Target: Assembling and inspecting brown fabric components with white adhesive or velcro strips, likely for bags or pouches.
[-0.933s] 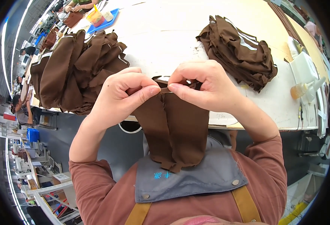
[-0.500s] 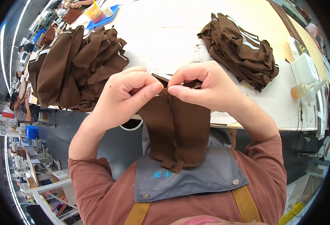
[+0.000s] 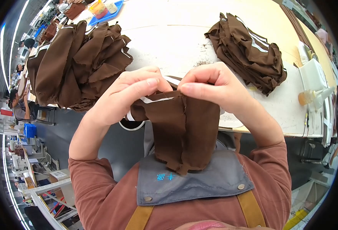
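A brown cloth piece (image 3: 199, 126) with a lengthwise seam and a ragged lower end hangs between my hands, its bottom resting against my grey apron (image 3: 195, 184). My right hand (image 3: 215, 86) pinches its top edge at the seam between thumb and index finger. Just left of the seam, my left hand (image 3: 132, 92) has its index fingertip on that edge, the thumb raised off the cloth and the other fingers partly hidden. A white strip (image 3: 157, 99) shows along the edge below the left fingers.
A large heap of brown cloth pieces (image 3: 76, 65) lies left on the pale table (image 3: 169, 46), a smaller stack (image 3: 249, 53) right. Farther back stands a blue tray (image 3: 113, 13) with an orange cup. At the right are a white container (image 3: 313, 74) and a glue bottle (image 3: 307, 96).
My left thumb has come up off the cloth, and the pinch beside the seam has loosened. The white strip is now exposed. My right hand keeps its pinch, slightly farther right.
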Available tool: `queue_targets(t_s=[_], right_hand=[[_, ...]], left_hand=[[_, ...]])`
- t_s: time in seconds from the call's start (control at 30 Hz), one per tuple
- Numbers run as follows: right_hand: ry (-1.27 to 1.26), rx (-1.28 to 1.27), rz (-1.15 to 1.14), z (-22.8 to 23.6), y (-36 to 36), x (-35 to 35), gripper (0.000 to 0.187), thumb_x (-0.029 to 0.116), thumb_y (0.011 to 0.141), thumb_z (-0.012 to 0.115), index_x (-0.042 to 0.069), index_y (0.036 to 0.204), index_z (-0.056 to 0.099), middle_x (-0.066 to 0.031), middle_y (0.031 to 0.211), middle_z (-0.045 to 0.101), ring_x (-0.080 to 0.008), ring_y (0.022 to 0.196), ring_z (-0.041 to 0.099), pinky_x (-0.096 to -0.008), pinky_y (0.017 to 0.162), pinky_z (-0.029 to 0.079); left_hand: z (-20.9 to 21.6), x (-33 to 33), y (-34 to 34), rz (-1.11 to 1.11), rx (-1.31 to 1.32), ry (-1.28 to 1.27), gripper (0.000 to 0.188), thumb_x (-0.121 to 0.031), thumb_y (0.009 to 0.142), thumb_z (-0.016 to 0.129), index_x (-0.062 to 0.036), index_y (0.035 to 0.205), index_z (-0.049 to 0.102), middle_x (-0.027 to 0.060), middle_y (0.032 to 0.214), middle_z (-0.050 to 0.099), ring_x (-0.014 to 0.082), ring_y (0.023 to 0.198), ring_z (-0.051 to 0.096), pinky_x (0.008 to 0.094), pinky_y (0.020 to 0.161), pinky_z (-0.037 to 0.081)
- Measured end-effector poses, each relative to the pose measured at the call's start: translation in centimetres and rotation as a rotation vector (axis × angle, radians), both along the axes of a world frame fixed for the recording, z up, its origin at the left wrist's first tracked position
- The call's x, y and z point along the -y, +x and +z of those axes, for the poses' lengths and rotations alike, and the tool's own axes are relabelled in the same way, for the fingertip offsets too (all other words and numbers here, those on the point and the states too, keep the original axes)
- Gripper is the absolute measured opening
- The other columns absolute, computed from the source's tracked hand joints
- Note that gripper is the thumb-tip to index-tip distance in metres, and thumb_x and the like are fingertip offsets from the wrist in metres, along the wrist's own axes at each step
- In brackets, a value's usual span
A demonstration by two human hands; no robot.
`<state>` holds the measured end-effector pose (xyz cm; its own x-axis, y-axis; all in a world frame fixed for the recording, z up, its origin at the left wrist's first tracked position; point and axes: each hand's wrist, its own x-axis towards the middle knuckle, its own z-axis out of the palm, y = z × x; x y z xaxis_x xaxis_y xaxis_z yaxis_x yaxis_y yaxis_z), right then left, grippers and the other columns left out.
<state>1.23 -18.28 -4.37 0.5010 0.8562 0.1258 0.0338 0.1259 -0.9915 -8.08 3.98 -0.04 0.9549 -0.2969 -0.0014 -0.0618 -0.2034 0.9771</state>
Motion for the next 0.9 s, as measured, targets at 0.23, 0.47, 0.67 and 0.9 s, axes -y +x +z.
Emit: queue_targets(t_s=[0.23, 0.47, 0.67, 0.9], right_hand=[[0.071, -0.158, 0.0, -0.6, 0.5, 0.5, 0.018, 0.014, 0.092, 0.064, -0.002, 0.092, 0.072, -0.0024, 0.087, 0.07, -0.006, 0.083, 0.059, -0.0212, 0.075, 0.045], [-0.039, -0.104, 0.028, 0.2, 0.1, 0.5, 0.008, 0.009, 0.086, 0.072, 0.001, 0.086, 0.071, 0.002, 0.081, 0.065, -0.0031, 0.074, 0.055, -0.0196, 0.066, 0.042], [0.07, 0.155, -0.289, 0.1, 0.4, 0.8, 0.012, 0.013, 0.091, 0.071, 0.002, 0.086, 0.069, 0.0051, 0.077, 0.061, -0.0021, 0.073, 0.052, -0.0191, 0.066, 0.041], [0.414, 0.378, -0.737, 6.4, 1.0, -3.3, 0.012, 0.013, 0.094, 0.068, 0.001, 0.096, 0.069, 0.0032, 0.078, 0.066, -0.0025, 0.07, 0.057, -0.0179, 0.064, 0.047]], left_hand=[[0.4, 0.5, -0.2, 0.007, 0.088, 0.191, 0.015, -0.015, 0.086, 0.065, -0.0014, 0.091, 0.066, -0.0006, 0.082, 0.05, 0.0088, 0.075, 0.042, 0.0248, 0.067, 0.032], [-0.9, 0.3, 0.1, -0.038, 0.116, 0.102, 0.006, -0.007, 0.09, 0.064, -0.0016, 0.092, 0.067, -0.0007, 0.082, 0.053, 0.0089, 0.076, 0.046, 0.0248, 0.069, 0.037], [-1.2, 0.5, 1.5, 0.124, 0.493, 0.404, 0.023, -0.015, 0.092, 0.065, -0.0017, 0.111, 0.06, 0.0058, 0.099, 0.058, 0.0176, 0.092, 0.053, 0.0313, 0.085, 0.042], [-0.1, 4.2, 0.4, 0.221, 0.59, 0.385, 0.078, -0.041, 0.085, 0.073, 0.0032, 0.138, 0.037, 0.0276, 0.114, 0.062, 0.0452, 0.103, 0.062, 0.0465, 0.087, 0.05]])
